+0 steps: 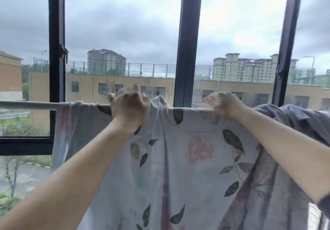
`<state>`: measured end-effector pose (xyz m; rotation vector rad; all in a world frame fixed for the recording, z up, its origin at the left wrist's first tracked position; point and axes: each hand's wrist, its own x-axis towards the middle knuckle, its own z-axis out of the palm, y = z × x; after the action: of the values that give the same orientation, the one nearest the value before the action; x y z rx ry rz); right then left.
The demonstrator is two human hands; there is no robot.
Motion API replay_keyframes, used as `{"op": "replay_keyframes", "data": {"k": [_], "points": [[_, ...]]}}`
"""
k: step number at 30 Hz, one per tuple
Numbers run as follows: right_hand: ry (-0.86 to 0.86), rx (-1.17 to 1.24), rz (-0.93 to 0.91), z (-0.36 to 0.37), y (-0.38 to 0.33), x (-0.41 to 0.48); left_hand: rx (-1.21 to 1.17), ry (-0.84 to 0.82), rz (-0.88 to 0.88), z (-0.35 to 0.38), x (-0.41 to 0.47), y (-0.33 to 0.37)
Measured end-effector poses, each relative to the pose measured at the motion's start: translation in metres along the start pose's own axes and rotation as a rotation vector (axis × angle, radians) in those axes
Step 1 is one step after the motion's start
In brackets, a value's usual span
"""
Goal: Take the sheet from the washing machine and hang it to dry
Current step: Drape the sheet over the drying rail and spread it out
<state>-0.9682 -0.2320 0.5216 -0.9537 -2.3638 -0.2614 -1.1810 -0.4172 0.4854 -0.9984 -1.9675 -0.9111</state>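
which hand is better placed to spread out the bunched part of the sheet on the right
Probably the right. The right hand holds the sheet on the rod right beside the bunched part; the left hand is farther off, nearer the bare rod end.

One floral sheet hangs over one pale rail. Two grips hold its top edge, the left grip and the right grip, on two bare forearms. Three dark window uprights stand behind. Beyond the glass there are two street lamps and, left of the middle upright, one lone tower block.
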Motion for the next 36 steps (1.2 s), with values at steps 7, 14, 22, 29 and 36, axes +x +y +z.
{"op": "replay_keyframes", "data": {"k": [7,14,22,29,36], "points": [[-0.006,-0.121,0.328,-0.030,0.118,-0.030,-0.070,-0.008,0.251,0.018,-0.002,0.125],[-0.233,-0.115,0.367,-0.040,0.203,-0.045,-0.131,-0.215,0.382,0.080,-0.022,0.257],[0.080,-0.192,0.078,-0.019,0.227,-0.029,0.091,-0.121,0.335,0.133,-0.040,0.319],[0.079,0.211,0.117,-0.008,0.243,-0.013,0.050,-0.070,0.284,0.129,-0.039,0.307],[0.045,0.479,0.276,-0.014,0.263,0.003,0.051,-0.035,0.261,0.129,-0.043,0.320]]}}
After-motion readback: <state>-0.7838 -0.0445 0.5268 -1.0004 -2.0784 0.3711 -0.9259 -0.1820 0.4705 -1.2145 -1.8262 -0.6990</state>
